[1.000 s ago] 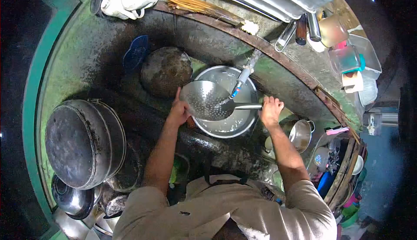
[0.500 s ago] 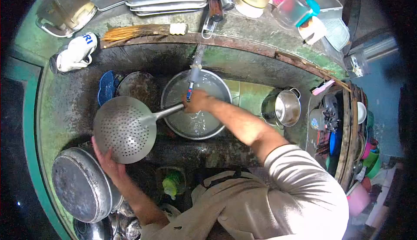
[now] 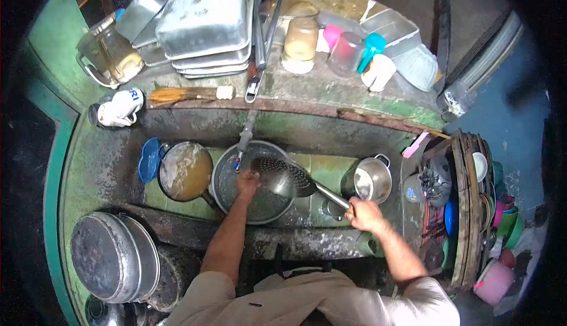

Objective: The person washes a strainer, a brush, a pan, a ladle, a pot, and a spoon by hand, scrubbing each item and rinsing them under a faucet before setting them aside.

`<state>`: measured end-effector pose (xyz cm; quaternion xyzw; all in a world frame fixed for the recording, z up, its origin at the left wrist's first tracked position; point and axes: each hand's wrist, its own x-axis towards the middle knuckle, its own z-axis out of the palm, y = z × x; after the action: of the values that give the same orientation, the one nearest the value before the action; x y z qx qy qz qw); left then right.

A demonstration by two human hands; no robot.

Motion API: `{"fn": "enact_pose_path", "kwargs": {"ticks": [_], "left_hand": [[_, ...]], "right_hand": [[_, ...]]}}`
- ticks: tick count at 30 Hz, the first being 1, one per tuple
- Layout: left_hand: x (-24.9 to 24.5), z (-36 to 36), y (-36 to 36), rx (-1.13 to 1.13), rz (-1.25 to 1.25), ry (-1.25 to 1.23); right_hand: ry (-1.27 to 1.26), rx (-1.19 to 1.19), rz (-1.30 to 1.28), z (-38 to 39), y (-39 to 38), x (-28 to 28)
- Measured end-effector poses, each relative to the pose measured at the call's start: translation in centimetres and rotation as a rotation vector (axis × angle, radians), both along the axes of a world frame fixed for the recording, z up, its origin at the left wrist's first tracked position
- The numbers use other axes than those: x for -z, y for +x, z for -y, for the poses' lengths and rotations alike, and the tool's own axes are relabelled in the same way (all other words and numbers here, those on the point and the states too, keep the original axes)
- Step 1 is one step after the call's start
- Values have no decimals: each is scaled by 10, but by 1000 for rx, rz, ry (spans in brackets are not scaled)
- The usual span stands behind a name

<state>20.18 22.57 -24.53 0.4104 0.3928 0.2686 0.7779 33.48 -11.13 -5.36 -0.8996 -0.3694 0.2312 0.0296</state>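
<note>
A large perforated skimmer (image 3: 286,179) is held tilted over a wide metal basin (image 3: 220,199) of water, its bowl dark and foreshortened. My right hand (image 3: 365,215) is closed around the end of its long handle. At the bowl's left edge, my left hand (image 3: 248,182) has its fingers curled against the rim. Just above that hand is the tap (image 3: 242,142) with its grey spout. Left of the basin stands a dark pan (image 3: 186,171) with cloudy brownish water inside.
A steel pot (image 3: 373,181) sits right of the basin, a blue dish (image 3: 150,159) far left. Big blackened pots (image 3: 97,258) are stacked at lower left. On the ledge are metal trays (image 3: 204,22), a brush (image 3: 183,94) and jars (image 3: 300,42). A wooden rack (image 3: 463,208) borders the right.
The skimmer has swung from the left to over the basin, its handle now pointing right. My right hand has moved right, away from the tap; my left hand has moved up and right. The view has shifted.
</note>
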Motion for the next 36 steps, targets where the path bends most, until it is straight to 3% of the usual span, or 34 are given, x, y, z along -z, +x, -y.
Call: {"fn": "enact_pose_path", "kwargs": {"ticks": [2, 3, 4, 5, 6, 8, 11, 12, 14, 15, 16, 18, 20, 22, 24, 25, 27, 30, 32, 34, 36], "left_hand": [[4, 1, 12, 212, -177, 150], [-4, 6, 19, 204, -170, 169], [-13, 14, 25, 177, -81, 395], [-21, 25, 30, 149, 3, 620], [-41, 39, 34, 147, 77, 462], [-44, 35, 43, 210, 309, 414], [-85, 49, 40, 154, 346, 422], [-111, 55, 27, 150, 152, 406], [-119, 60, 2, 185, 46, 272], [-104, 55, -15, 326, -88, 359], [-86, 55, -30, 319, -169, 250], [-71, 66, -70, 300, -185, 184], [-54, 80, -108, 183, -232, 71], [-45, 94, -139, 95, -246, -39], [-39, 102, -166, 106, -247, -82], [-34, 104, -178, 97, -238, -89], [-25, 101, -196, 65, -235, -137], [-11, 87, -215, 60, -200, -164], [-12, 80, -224, 47, -143, -141], [-20, 77, -228, 50, -175, -87], [-9, 68, -232, 40, -179, -141]], "right_hand": [[157, 113, -17, 29, -10, 14], [305, 39, -124, 63, -2, 62], [120, 407, -720, 55, -18, 14], [118, 407, -893, 76, -20, 35], [332, 374, -847, 92, -30, 45], [448, 109, -229, 118, -39, 54], [498, 174, -107, 142, -46, 37], [506, 162, -105, 144, -48, 29], [827, 158, -5, 140, -56, 10], [763, 238, -63, 136, -59, -3], [765, 227, -63, 125, -59, -12], [1027, 250, -24, 91, -53, -39], [1202, 426, -418, 40, -60, -121], [1440, 259, -552, 2, -46, -159], [1326, 306, -357, -45, -28, -208], [1306, 174, -109, -70, 2, -212], [1262, 83, 90, -128, 49, -226], [1222, 158, -99, -220, 108, -248], [1148, 180, -372, -268, 111, -269], [1069, 146, -359, -314, 124, -274], [1141, 174, -202, -373, 170, -251]]}}
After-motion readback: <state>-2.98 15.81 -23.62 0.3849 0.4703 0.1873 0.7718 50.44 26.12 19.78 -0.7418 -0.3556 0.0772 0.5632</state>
